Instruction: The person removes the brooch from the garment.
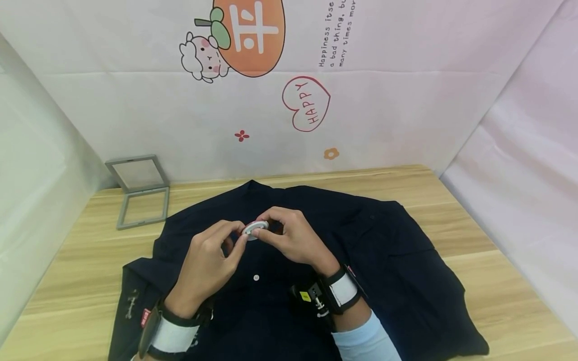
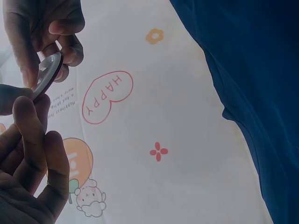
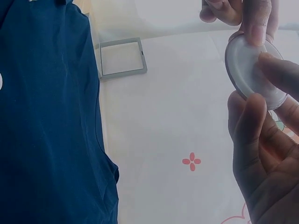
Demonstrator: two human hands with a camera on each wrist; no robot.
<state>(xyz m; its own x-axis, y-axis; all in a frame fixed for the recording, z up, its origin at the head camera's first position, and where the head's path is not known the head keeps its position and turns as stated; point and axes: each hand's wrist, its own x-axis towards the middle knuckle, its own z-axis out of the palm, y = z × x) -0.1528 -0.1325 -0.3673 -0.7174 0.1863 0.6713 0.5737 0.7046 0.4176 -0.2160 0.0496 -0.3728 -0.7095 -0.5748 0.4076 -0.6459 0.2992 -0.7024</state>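
Both hands hold a small round badge (image 1: 255, 230) over a dark navy shirt (image 1: 370, 265). Its pale back faces up, with reddish colour along the far edge. My left hand (image 1: 208, 260) pinches the left side between thumb and fingertips. From the right, my right hand (image 1: 295, 238) grips it too, its thumb across the pale back. In the left wrist view the badge (image 2: 46, 77) appears nearly edge-on. The right wrist view shows the badge's pale, shiny back (image 3: 250, 70) between the fingers. The badge's front is hidden.
The shirt lies spread over a wooden table (image 1: 496, 296), with a white button (image 1: 256, 277) below the hands. At the back left, an unfolded grey display frame (image 1: 143, 207) leans against the printed white cloth (image 1: 384, 110). White cloth also hangs at both sides.
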